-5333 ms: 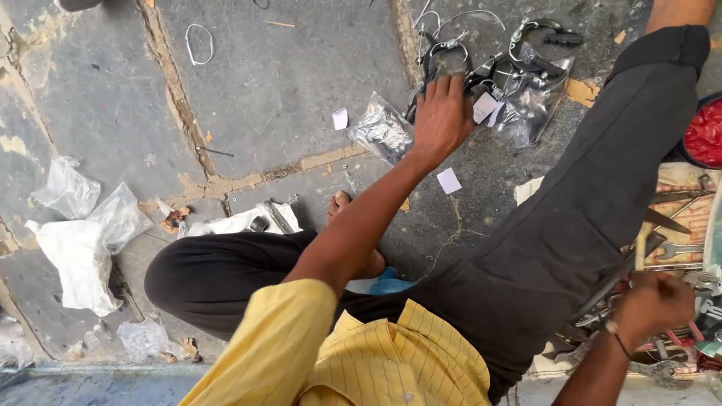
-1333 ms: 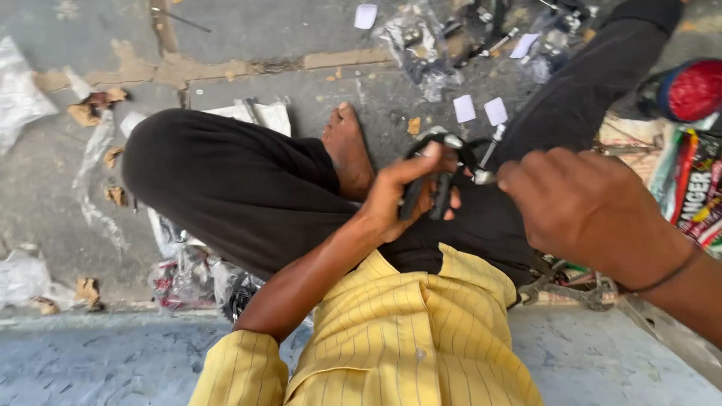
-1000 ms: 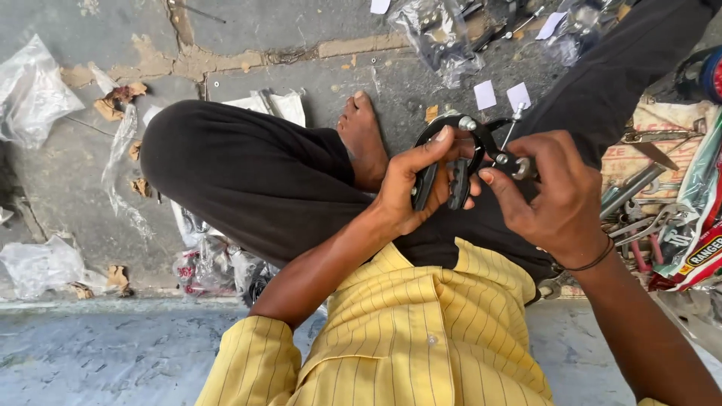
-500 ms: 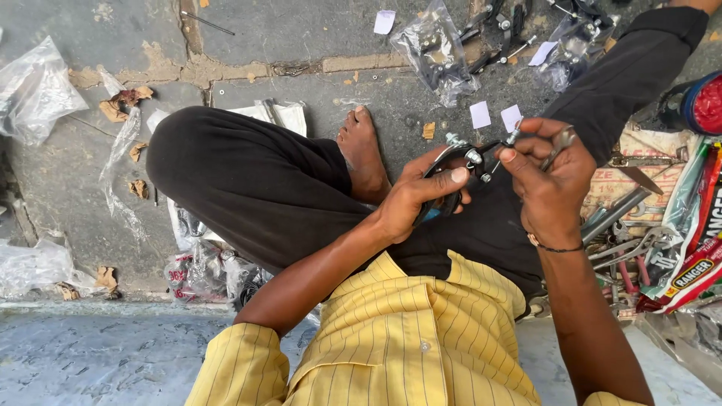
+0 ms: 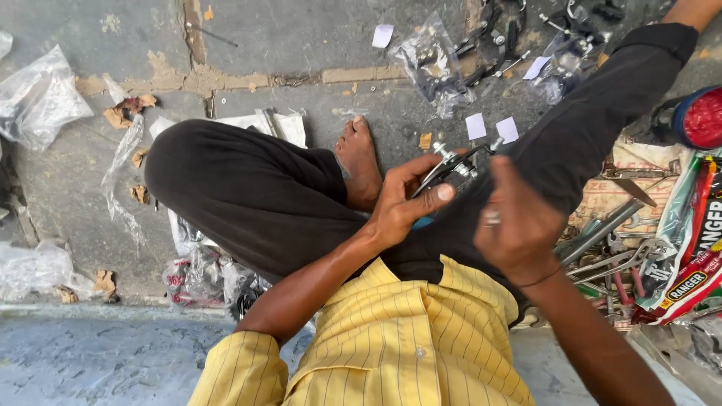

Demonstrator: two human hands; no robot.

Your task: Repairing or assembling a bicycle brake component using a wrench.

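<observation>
I sit on a stone floor with my left leg folded and my right leg stretched out. My left hand (image 5: pixel 402 203) grips a black metal brake part (image 5: pixel 453 169) with silver bolts, held over my lap. My right hand (image 5: pixel 517 225) is curled against the part's right end with its back to the camera. Its fingertips are hidden, and a small silver ring or nut shows at one finger. My bare foot (image 5: pixel 359 158) rests just left of the part.
Clear bags of black metal parts (image 5: pixel 432 60) and white paper slips (image 5: pixel 475 126) lie on the floor ahead. Wrenches and other tools (image 5: pixel 617 256), coloured packets (image 5: pixel 699 256) and a red round thing (image 5: pixel 703 116) lie at the right. Empty plastic bags (image 5: pixel 37 98) lie at the left.
Earlier my left hand reached out to the parts on the floor. It has since brought the black part to my lap, and my right hand has closed onto the part's right end.
</observation>
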